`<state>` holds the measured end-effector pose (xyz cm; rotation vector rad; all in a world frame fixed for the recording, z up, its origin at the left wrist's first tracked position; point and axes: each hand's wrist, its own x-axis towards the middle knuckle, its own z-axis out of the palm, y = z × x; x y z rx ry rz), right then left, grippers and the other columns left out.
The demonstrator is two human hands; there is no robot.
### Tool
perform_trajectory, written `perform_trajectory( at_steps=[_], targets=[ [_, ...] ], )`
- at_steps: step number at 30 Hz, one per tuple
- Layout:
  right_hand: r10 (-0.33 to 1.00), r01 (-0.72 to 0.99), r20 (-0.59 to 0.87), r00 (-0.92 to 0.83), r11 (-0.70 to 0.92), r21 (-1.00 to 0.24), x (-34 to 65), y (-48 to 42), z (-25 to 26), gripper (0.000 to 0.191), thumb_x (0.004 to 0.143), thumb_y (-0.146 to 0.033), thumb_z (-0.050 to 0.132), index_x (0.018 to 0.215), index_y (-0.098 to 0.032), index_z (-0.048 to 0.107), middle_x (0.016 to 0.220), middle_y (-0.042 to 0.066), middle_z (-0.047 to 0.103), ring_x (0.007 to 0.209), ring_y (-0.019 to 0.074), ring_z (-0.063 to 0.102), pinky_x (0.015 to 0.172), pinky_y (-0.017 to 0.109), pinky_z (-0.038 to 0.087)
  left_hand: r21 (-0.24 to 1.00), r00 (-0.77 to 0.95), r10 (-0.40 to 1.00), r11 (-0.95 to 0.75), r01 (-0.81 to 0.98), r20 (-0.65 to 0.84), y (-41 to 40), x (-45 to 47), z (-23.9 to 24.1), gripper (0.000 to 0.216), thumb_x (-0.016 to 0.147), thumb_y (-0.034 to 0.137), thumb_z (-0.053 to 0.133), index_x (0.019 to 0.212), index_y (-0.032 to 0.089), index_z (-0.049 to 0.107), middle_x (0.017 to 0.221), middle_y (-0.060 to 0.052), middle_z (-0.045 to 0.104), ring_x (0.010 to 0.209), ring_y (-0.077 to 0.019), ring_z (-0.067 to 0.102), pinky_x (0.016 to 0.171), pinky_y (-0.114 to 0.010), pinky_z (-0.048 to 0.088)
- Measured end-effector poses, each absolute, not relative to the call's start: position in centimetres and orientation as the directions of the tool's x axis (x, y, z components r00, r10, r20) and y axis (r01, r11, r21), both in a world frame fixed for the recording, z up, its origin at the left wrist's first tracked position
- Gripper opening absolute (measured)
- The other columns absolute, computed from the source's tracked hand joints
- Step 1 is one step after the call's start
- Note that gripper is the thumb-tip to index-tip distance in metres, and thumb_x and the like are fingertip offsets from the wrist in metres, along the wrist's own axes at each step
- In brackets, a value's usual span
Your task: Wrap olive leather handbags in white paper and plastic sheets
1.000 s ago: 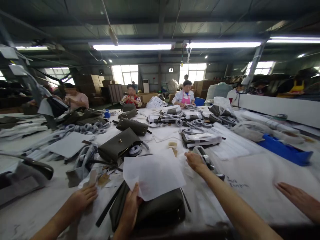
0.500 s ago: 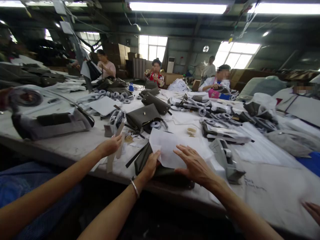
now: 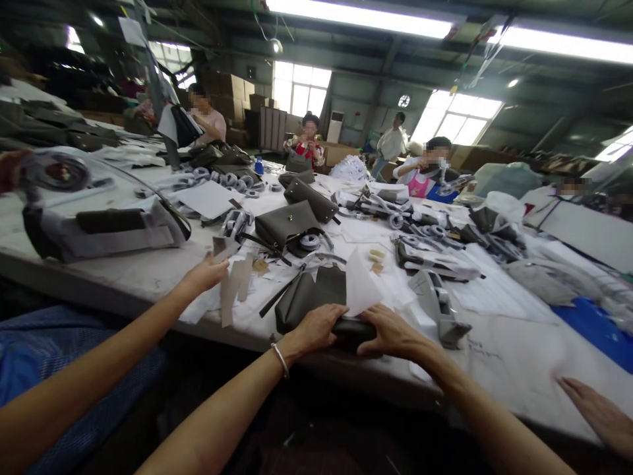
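Observation:
A dark olive handbag lies at the table's near edge in front of me. My left hand, a bracelet on its wrist, has its fingers closed over the bag's near edge. Beside it, my right hand grips the same edge farther right, thumb low and fingers on top. A thin white sheet stands up over the bag's right part, its lower end between my two hands. Exactly which fingers touch the sheet is hidden.
A co-worker's hand at left holds a small piece near cardboard strips. Another person's hand rests at lower right. A grey tape dispenser stands right of the bag. Beyond lie another handbag and wrapped straps.
My left hand has moved right and my right hand down, both now on the bag's near edge. The sheet has shifted off the bag's left part, uncovering it.

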<state>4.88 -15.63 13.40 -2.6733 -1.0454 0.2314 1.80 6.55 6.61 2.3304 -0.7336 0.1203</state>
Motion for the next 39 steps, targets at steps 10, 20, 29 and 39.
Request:
perform_trajectory(
  at_steps=[10, 20, 29, 39],
  targets=[
    [0.575, 0.668, 0.485, 0.659, -0.744, -0.026, 3.1, -16.1, 2.6, 0.051, 0.082, -0.001, 0.032, 0.116, -0.021, 0.065, 0.113, 0.009, 0.069, 0.113, 0.0247, 0.061, 0.104, 0.047, 0.044, 0.176, 0.801, -0.397, -0.839, -0.515, 0.449, 4.8, 0.8, 4.5, 0.044, 0.088, 0.007, 0.045, 0.130, 0.015, 0.052, 0.139, -0.017, 0.052, 0.122, -0.0250, 0.056, 0.102, -0.039, 0.045],
    [0.585, 0.597, 0.125, 0.802, -0.775, -0.206, 2.8, -14.4, 9.1, 0.056, 0.085, -0.039, 0.059, 0.136, -0.017, 0.053, 0.123, 0.013, 0.066, 0.111, 0.0301, 0.061, 0.095, 0.044, 0.048, 0.127, 0.780, -0.397, -0.850, -0.511, 0.484, 5.2, -1.1, 3.0, 0.032, 0.092, 0.013, 0.049, 0.123, 0.012, 0.057, 0.127, -0.015, 0.060, 0.118, -0.0246, 0.058, 0.107, -0.039, 0.042],
    [0.442, 0.407, 0.077, 0.894, -0.726, -0.554, 5.5, -10.4, 8.3, 0.041, 0.085, -0.052, 0.057, 0.110, -0.021, 0.069, 0.091, 0.005, 0.070, 0.084, 0.0221, 0.064, 0.079, 0.033, 0.047, 0.125, 0.705, -0.395, -0.818, -0.562, 0.589, 6.3, -1.5, 2.3, 0.036, 0.094, 0.012, 0.044, 0.128, 0.008, 0.053, 0.133, -0.019, 0.056, 0.124, -0.0262, 0.054, 0.106, -0.040, 0.046],
    [0.312, 0.149, -0.007, 0.950, -0.471, -0.870, 5.5, -11.4, 7.8, 0.039, 0.080, -0.054, 0.059, 0.083, -0.019, 0.074, 0.075, 0.001, 0.070, 0.072, 0.0201, 0.062, 0.065, 0.027, 0.045, 0.321, 0.751, -0.319, -0.757, -0.569, 0.579, 6.3, -2.4, 2.7, 0.038, 0.091, 0.023, 0.057, 0.127, 0.013, 0.051, 0.130, -0.013, 0.060, 0.122, -0.0247, 0.055, 0.110, -0.045, 0.041]
  ],
)
